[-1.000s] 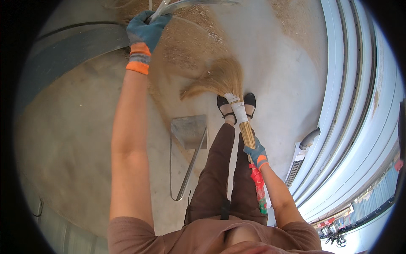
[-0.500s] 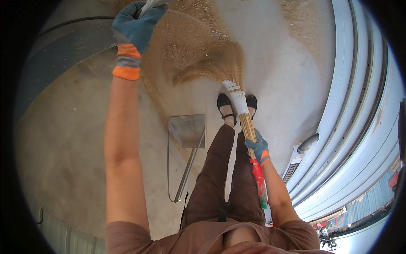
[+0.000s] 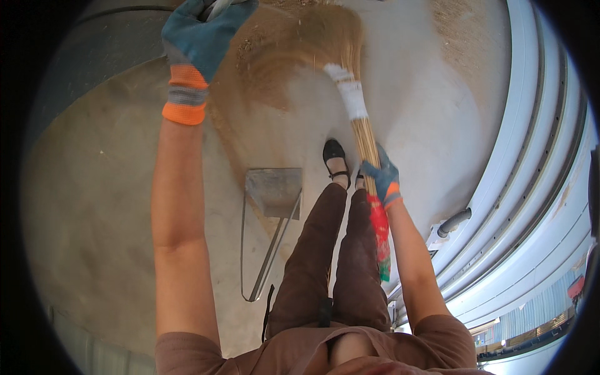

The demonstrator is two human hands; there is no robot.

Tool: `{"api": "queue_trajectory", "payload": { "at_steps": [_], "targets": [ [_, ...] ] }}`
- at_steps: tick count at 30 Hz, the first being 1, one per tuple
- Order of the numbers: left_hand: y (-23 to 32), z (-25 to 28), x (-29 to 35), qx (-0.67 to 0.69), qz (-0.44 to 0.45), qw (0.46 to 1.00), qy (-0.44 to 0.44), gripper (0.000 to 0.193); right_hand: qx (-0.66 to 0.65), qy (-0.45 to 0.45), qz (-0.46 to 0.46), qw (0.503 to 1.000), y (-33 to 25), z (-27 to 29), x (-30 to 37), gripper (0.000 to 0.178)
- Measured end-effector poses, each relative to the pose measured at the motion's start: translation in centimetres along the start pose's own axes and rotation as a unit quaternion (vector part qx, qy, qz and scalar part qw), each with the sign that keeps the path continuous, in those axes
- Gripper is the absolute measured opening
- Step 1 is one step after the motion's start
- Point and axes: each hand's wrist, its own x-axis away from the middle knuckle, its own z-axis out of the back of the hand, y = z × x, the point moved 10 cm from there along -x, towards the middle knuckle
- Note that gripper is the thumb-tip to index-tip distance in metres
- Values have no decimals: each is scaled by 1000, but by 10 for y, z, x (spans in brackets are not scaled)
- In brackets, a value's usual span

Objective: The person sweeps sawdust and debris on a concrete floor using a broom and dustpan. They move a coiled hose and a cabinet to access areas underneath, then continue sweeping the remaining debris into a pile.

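"Well, how do the fingers look from your station?"

"I see the gloved right hand (image 3: 382, 170) wrapped round the broom (image 3: 363, 139), just far of its red-and-green wrap (image 3: 379, 228), with hardly any gap. The left hand (image 3: 203, 36) is curled round a pale strip (image 3: 220, 7), but my view cuts off there, so I can't tell how firmly."

"And farther out?"

"The broom runs from near right to far centre, past a white binding (image 3: 354, 101), its bristles (image 3: 347, 40) blurred over brown debris (image 3: 265, 59) on the floor (image 3: 106, 200). A metal dustpan (image 3: 273, 194) is nearer, left of the legs (image 3: 310, 250), well apart from the bristles. Ribbed panels (image 3: 530, 115) curve along the right."

"What worries you?"

"With only one hand on it, I judge the broom could twist if those fingers slacken. A hard flick might scatter debris, and a step left could catch the dustpan's long handle."
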Motion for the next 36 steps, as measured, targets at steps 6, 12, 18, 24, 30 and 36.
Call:
{"api": "queue_trajectory", "payload": {
  "at_steps": [6,12,18,24,30,36],
  "targets": [
    [7,9,-13,18,-91,996,1,9,-344,-71,52,935,-186,-65,-189,27],
    [7,17,-14,-1,-69,997,22,12,-275,-60,99,955,-298,-59,-209,31],
    [45,8,-17,-61,-135,988,32,16,-80,-30,166,982,-305,-8,-122,40],
    [67,6,-15,-84,-114,990,12,18,65,-41,174,982,-229,29,6,66],
    [71,-7,2,-165,-36,984,-61,29,81,-170,73,979,-144,11,115,83],
    [37,-15,20,-234,25,962,-136,39,224,-163,98,956,-59,-2,160,91]
  ]
}}
